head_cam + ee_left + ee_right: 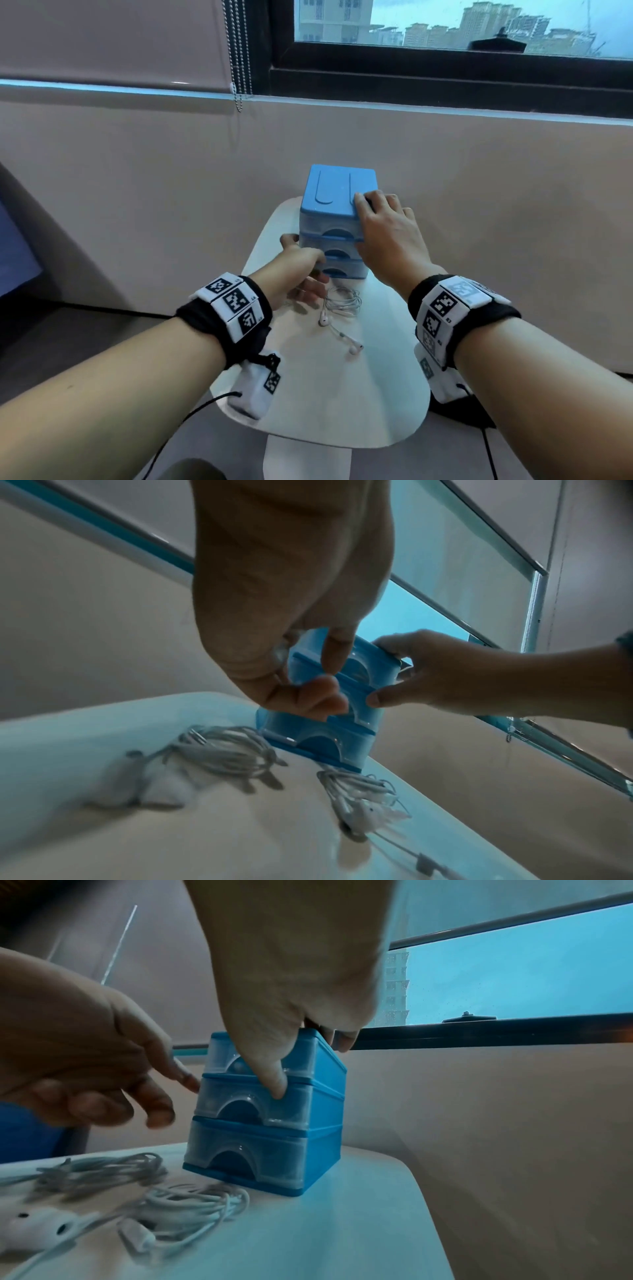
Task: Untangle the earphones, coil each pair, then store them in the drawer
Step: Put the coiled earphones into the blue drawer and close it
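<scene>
White rounded table point(342, 404), small blue plastic three-drawer cabinet point(337, 197) at 12 o'clock, all drawers closed; right hand point(387, 236) clamped over cabinet top, thumb on front, left hand point(301, 270) loosely open at 9 o'clock of cabinet, holding nothing. Two coiled white wired earphone pairs point(185, 1207) at 6 o'clock of cabinet: probably light, floppy, snag-prone; best pinched across whole coil. No readable brand, only wristband markers.
</scene>
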Demonstrator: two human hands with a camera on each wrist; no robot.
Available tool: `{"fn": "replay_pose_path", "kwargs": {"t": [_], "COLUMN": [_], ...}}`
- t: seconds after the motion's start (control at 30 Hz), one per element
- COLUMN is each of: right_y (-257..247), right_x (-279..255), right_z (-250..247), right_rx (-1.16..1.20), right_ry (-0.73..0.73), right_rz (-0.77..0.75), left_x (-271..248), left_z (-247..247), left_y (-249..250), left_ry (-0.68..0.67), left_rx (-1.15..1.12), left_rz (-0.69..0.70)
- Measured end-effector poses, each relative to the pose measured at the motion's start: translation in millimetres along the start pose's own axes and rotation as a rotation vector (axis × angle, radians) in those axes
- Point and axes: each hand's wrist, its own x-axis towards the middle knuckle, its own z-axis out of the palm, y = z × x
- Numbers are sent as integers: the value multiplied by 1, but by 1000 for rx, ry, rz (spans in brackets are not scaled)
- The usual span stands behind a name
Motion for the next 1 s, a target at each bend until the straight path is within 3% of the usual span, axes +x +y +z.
{"fn": "replay_pose_path", "kwargs": {"t": [0.17,0.3,0.47,0.6,0.67,0.77,0.87,1.0], "right_y": [0,-4,-4,-3,-4,-8,-11,-9], "right_x": [0,-1,0,-1,-1,0,0,-2], "right_z": [1,-1,-4,-6,-7,-8,-9,-11], "right_rx": [-9,19,16,13,18,20,17,30], "right_ry": [-5,-39,-67,-68,-70,-77,-87,-83], "right_rz": [12,35,43,47,50,57,59,62], "left_x": [3,11,5,-21,-30,-35,-34,-20], "left_z": [28,39,42,26,11,-7,-12,-13], "left_y": [3,7,0,-6,-8,-9,-5,-4], "left_ry": [12,20,85,-68,-60,73,65,71], "left_rx": [-377,-694,-719,-529,-377,16,492,943], "left_rz": [-148,-160,-185,-250,-251,-70,151,255]}}
